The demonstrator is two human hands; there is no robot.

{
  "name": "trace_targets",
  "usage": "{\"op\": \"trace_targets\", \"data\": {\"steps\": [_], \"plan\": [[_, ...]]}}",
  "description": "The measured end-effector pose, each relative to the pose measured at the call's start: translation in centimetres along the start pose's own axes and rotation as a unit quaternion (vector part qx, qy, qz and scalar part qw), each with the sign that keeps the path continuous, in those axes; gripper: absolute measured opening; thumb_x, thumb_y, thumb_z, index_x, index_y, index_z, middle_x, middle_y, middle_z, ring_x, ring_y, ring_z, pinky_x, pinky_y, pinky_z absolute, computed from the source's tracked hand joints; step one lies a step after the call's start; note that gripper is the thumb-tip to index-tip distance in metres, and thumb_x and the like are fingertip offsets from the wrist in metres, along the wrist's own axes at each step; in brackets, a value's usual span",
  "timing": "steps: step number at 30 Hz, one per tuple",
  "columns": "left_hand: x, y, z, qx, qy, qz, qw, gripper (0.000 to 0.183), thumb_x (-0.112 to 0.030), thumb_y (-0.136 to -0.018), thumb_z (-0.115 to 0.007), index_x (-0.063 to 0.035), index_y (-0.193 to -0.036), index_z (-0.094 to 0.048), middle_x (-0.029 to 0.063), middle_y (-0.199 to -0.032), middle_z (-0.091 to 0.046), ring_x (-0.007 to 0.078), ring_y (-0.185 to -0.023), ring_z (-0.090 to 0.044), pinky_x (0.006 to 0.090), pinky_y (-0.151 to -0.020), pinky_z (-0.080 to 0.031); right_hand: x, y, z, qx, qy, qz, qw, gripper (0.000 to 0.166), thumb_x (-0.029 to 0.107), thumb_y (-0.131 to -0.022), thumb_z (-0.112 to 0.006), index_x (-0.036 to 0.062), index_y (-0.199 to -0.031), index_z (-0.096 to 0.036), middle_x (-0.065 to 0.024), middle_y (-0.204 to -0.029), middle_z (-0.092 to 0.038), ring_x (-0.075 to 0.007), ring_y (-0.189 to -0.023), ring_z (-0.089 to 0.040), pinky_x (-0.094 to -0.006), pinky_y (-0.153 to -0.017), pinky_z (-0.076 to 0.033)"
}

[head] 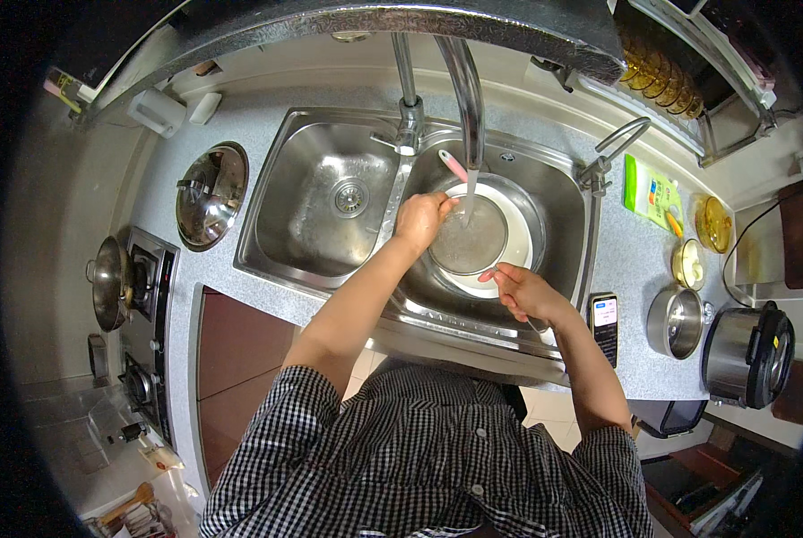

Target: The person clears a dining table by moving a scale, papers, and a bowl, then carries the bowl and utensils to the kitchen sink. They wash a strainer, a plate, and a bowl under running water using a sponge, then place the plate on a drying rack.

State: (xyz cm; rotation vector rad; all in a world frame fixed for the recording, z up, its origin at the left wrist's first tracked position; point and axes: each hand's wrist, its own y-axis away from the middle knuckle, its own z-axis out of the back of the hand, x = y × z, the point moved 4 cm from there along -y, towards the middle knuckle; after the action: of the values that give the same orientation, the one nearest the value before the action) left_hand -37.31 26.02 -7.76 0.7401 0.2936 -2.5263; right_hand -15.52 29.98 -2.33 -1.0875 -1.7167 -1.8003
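Note:
My left hand grips the upper left rim of a round fine-mesh strainer. At the strainer's lower right, my right hand is closed around its thin metal handle. Beneath the mesh is a white bowl, inside a metal basin in the right sink bowl. Water runs from the curved faucet spout onto the mesh. Behind the strainer, a pink-and-white handle leans in the sink; its far end is hidden.
Left of the sink lie a pan lid and a gas stove with a wok. To the right are a phone, a steel pot, a green-and-white packet, a glass bowl and an electric cooker. A shelf edge crosses overhead.

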Motion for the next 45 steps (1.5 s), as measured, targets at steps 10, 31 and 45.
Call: {"op": "trace_targets", "data": {"steps": [10, 31, 45], "plan": [[0.9, 3.4, -3.3, 0.019, 0.484, 0.265, 0.834, 0.032, -0.010, -0.088, -0.051, -0.0002, -0.118, -0.054, 0.0071, -0.086, -0.063, 0.0177, -0.082, -0.060, 0.0267, -0.071, -0.048, -0.9, 0.3, -0.9, -0.053, -0.215, -0.031, 0.975, 0.027, 0.024, -0.099, -0.036, 0.0068, -0.113, -0.051, 0.0015, -0.061, -0.041, -0.0088, -0.043, -0.036, -0.0232, -0.039, -0.033], [-1.9, 8.3, -0.1, 0.251, 0.485, 0.445, 0.710, 0.025, -0.027, -0.094, -0.043, -0.0033, -0.099, -0.045, 0.0070, -0.068, -0.051, 0.0129, -0.041, -0.046, 0.0239, -0.032, -0.036, -2.3, -8.3, 0.5, -0.278, 0.441, 0.056, 0.852, 0.038, 0.027, -0.088, -0.048, 0.0192, -0.124, -0.051, -0.0129, -0.125, -0.042, -0.0313, -0.113, -0.040, -0.0431, -0.096, -0.035], [-2.7, 9.0, -1.5, 0.319, 0.550, 0.449, 0.628, 0.024, -0.024, -0.095, -0.039, -0.0008, -0.091, -0.045, 0.0084, -0.068, -0.053, 0.0132, -0.043, -0.043, 0.0293, -0.038, -0.038, -0.8, -8.2, -0.3, -0.213, 0.502, -0.088, 0.833, 0.042, 0.030, -0.093, -0.037, 0.0257, -0.135, -0.040, -0.0089, -0.142, -0.028, -0.0302, -0.135, -0.018, -0.0573, -0.108, -0.009]]}}
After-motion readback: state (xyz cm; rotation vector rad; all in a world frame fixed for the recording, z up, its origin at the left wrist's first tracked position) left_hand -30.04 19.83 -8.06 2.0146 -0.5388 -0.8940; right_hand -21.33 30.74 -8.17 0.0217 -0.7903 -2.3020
